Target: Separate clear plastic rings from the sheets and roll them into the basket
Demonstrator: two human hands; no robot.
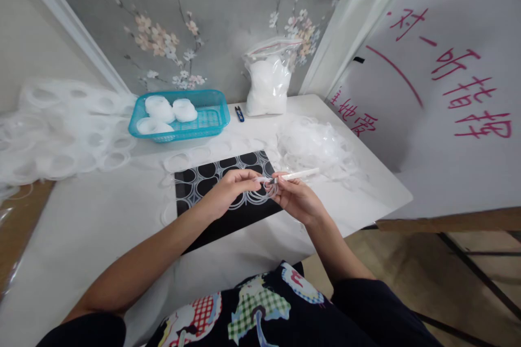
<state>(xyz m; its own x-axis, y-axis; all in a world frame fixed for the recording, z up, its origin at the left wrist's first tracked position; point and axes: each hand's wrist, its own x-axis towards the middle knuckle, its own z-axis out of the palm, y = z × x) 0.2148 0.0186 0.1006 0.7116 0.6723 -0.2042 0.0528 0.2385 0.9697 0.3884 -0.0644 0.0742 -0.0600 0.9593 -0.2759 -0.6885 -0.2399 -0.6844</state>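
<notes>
Left hand (232, 187) pinched clear ring (266, 188) over black mat (222, 187), table centre. Right hand (295, 198) gripped white tool (299, 175), tip at ring. Step judged: picking at ring; needs steady tip. Basket (211, 119) at 11 o'clock.

The counter (101, 211) looks smooth, matt white; the basket (211, 119) at eleven o'clock is glossy turquoise plastic; the rings (266, 191), perhaps clear plastic, lie over a black glossy board (228, 217).
</notes>
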